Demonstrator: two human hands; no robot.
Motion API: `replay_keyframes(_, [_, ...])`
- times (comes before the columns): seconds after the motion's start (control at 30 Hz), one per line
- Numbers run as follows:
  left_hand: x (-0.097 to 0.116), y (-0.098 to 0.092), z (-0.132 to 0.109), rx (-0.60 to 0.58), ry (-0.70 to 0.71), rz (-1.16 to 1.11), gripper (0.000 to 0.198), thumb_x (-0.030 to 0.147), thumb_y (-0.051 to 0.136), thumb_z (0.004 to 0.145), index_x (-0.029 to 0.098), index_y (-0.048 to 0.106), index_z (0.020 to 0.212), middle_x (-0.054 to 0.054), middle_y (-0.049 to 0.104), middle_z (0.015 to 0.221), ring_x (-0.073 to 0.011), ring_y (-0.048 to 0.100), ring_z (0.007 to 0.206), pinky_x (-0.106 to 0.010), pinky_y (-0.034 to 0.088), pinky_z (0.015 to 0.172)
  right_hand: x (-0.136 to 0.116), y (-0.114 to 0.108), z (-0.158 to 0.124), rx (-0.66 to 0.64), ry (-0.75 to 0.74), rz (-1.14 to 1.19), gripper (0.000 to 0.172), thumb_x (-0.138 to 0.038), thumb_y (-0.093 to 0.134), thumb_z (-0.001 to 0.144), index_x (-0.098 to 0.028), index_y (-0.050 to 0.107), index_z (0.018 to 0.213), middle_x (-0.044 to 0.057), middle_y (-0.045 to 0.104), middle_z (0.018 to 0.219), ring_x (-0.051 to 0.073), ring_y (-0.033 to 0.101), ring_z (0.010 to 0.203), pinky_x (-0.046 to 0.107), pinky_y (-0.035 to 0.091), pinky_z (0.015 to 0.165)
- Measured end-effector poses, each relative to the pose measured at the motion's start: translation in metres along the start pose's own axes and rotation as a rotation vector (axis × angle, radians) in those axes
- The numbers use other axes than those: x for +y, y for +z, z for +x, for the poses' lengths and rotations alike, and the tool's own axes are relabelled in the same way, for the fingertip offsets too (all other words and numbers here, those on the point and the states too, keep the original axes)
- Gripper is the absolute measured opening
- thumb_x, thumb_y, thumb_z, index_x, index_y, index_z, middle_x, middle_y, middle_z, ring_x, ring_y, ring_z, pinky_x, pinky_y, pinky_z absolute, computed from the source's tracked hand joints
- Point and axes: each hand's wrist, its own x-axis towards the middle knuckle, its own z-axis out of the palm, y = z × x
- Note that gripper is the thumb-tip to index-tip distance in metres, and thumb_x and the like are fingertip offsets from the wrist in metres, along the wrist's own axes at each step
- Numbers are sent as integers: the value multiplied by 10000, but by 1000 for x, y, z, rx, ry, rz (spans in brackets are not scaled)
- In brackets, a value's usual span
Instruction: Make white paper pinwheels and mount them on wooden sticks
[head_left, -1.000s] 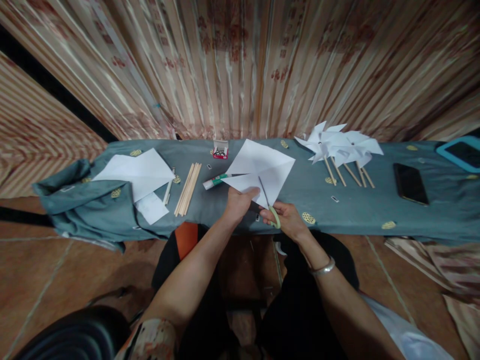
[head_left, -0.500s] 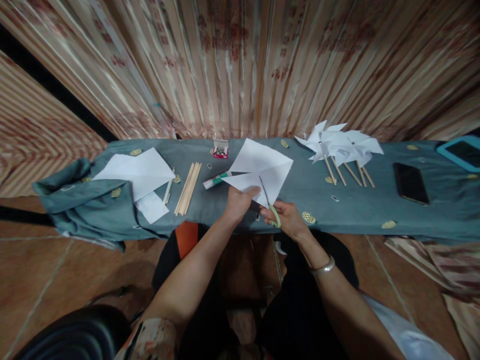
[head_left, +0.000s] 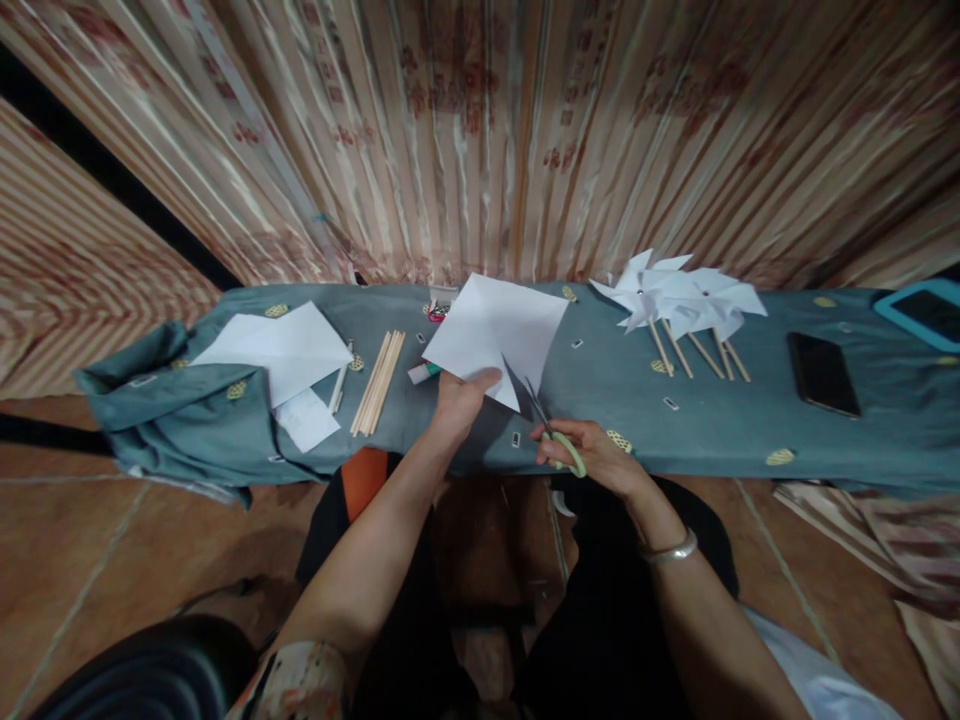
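Left hand (head_left: 457, 395) is pinched on the white paper sheet (head_left: 495, 330), thumb on top at its near edge and fingers under it. The sheet is lifted off the tabletop (head_left: 720, 420) and fans up and away from the hand. Right hand (head_left: 592, 455) is closed around the scissors (head_left: 553, 440), fingers through the green handle loop, blades pointing up-left toward the sheet's lower corner. The blade tips sit just beside that corner, and I can't tell if they touch it; the blade gap is too small to read. The sheet is directly above the left hand and up-left of the right hand. The glue stick (head_left: 422, 373) pokes out just left of the left hand, half under the sheet. The wooden sticks (head_left: 379, 368) are further left, then the loose white sheets (head_left: 281, 345). The paper pinwheels (head_left: 675, 300) are up-right of the right hand, and the black phone (head_left: 821, 372) is well right of it. Versus 0.5 s ago, the blades were in the sheet, running up a cut; now they're out of it and the right hand has dropped down-right. The sheet has been raised and turned, and its far edge now covers most of the small box (head_left: 437, 308) that was in full view.
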Motion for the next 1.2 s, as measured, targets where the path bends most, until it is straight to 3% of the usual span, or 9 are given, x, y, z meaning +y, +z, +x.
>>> replay_keyframes(0.17, [3,-6,4,-7,33,-12,353,195,762,489,145,657,823,-46,700,819,-197,638,756,-323,501,748,1,-16,-12,-21,56,39,487,-560,805,615,-159,696,868,25,683,688,112,566,588,219,410,517])
replay_keyframes(0.3, [6,-10,4,-48,63,10,399,181,749,486,149,668,876,-38,704,812,-194,637,766,-314,495,768,-3,-26,-18,51,96,47,517,-571,819,582,-160,702,872,25,685,677,97,532,545,214,390,487])
replay_keyframes(0.53, [4,-15,-3,-129,-23,139,262,183,748,470,148,667,717,-28,691,735,-180,615,701,-306,484,742,1,-32,-7,473,-127,172,550,-631,794,575,-190,700,890,30,710,701,116,566,580,240,439,550])
replay_keyframes(0.63, [1,-16,-6,-185,-61,191,230,171,744,467,151,669,683,-20,689,704,-177,606,663,-304,483,707,1,-35,0,565,-193,283,549,-668,763,594,-203,694,877,39,711,726,139,590,604,260,453,562])
replay_keyframes(0.87, [-3,-16,-17,-315,-114,305,210,142,717,485,159,682,691,2,676,655,-166,596,620,-284,481,654,-3,-38,5,476,-243,321,506,-672,775,557,-239,693,807,12,657,696,164,563,617,288,432,562])
replay_keyframes(0.97, [-3,-16,-20,-377,-122,337,175,132,707,483,162,685,655,-7,690,635,-170,604,605,-270,480,610,-4,-36,5,523,-202,272,500,-584,845,476,-242,697,809,-27,616,646,145,525,590,280,410,565])
replay_keyframes(1.2, [-2,-16,-19,-428,-195,355,135,193,745,490,148,692,605,-19,675,599,-167,593,551,-269,459,566,-6,-33,6,546,-157,311,362,-394,865,492,-213,691,752,-46,610,605,114,498,537,262,373,541])
